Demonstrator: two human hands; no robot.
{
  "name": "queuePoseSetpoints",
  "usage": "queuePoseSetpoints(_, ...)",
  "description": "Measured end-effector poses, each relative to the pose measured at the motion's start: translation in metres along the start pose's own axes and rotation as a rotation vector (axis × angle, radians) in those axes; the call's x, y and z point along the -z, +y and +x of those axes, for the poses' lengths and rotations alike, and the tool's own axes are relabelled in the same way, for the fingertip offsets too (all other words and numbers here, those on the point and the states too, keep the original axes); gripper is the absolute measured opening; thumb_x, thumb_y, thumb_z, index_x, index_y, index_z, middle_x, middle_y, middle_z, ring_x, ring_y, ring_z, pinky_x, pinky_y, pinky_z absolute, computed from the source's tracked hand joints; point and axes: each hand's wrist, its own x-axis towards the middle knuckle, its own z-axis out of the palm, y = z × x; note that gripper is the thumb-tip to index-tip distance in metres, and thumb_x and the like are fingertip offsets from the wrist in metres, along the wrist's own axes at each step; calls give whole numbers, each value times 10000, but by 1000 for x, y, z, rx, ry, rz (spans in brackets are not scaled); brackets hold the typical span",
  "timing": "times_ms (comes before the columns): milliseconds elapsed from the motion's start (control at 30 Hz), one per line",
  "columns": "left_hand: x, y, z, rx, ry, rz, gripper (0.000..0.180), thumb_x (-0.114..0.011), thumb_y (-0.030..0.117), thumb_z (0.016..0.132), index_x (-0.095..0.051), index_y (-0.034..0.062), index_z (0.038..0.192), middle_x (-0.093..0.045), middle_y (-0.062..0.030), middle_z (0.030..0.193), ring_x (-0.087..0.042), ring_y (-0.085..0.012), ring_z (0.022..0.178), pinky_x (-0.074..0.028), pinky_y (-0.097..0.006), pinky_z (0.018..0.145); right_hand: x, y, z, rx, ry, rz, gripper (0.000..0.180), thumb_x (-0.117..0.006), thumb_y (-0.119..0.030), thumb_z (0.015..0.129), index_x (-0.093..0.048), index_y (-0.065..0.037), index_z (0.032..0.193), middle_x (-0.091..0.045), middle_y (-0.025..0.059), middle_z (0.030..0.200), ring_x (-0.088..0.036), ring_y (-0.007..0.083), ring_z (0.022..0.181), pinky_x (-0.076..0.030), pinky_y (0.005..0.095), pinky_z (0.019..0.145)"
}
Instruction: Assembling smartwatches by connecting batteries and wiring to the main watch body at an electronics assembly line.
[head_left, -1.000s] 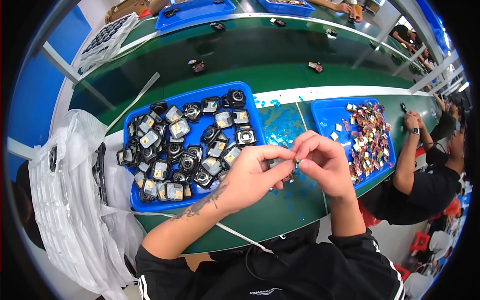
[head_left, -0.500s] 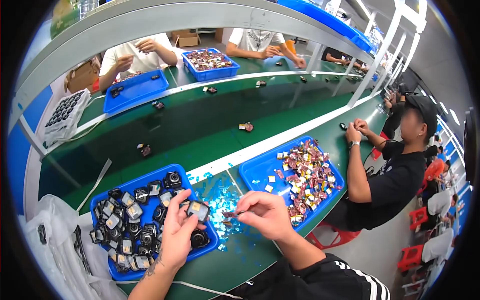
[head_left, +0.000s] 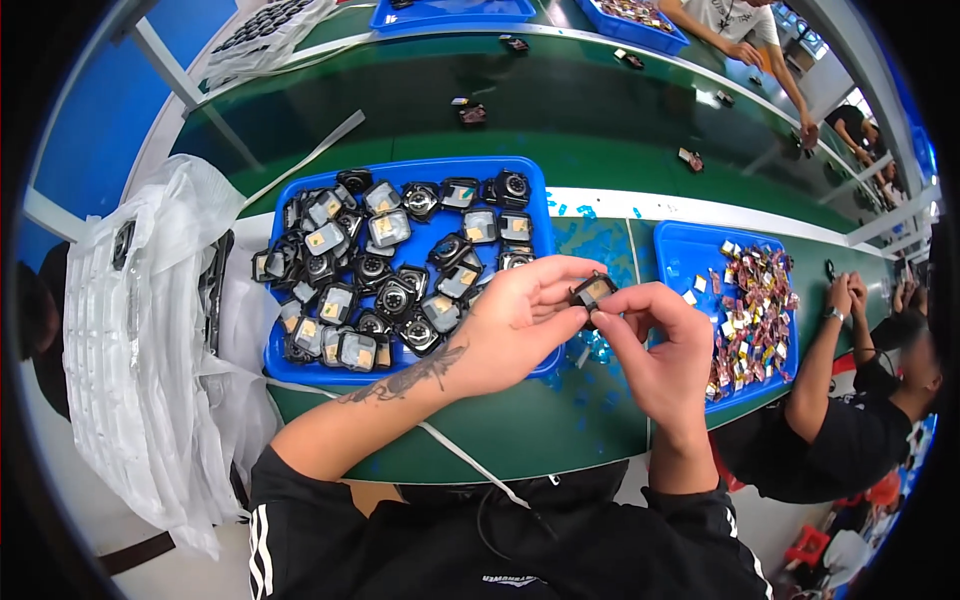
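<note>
My left hand (head_left: 505, 325) holds a small black square watch case (head_left: 594, 290), pale inside, between thumb and fingers. The right hand (head_left: 668, 350) pinches at the near right edge of that case with thumb and forefinger; whether a small part sits between those fingertips is hidden. Under my left forearm and beyond it stands a blue tray (head_left: 425, 250) heaped with similar black watch cases (head_left: 388, 228). To the right, another blue tray (head_left: 683, 262) carries a pile of small reddish-brown and white-yellow parts (head_left: 750, 315).
Blue film scraps (head_left: 592, 240) litter the green table (head_left: 560, 445) between the trays. White plastic-wrapped trays (head_left: 140, 350) stand at the left. Beyond a pale rail, a green conveyor (head_left: 400, 110) bears a few small parts (head_left: 473, 113). A co-worker (head_left: 840, 400) sits at the right.
The view has swung left and downward. My hands have come together: the right hand, earlier apart with a small brownish part in its fingers, now meets the case in the left.
</note>
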Motion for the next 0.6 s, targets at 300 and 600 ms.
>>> queuePoseSetpoints(300,-3,-12,3,-111,-27,32,455,-550,-45,935,-453,-74,1378,-600,-137,1272,-581,-173,1173,-474,-302,1008,5,3,-1,43,19,-120,105,-724,29,770,-685,-30,848,-662,62,728,-552,128,554,-428,260,510)
queuePoseSetpoints(600,-3,-15,2,-99,-58,58,447,-521,-58,947,-445,-67,1388,-578,-161,1309,-573,-195,1192,-472,-312,1018,5,6,0,96,-2,-135,100,-719,33,761,-677,-25,831,-651,69,730,-579,147,568,-438,272,513)
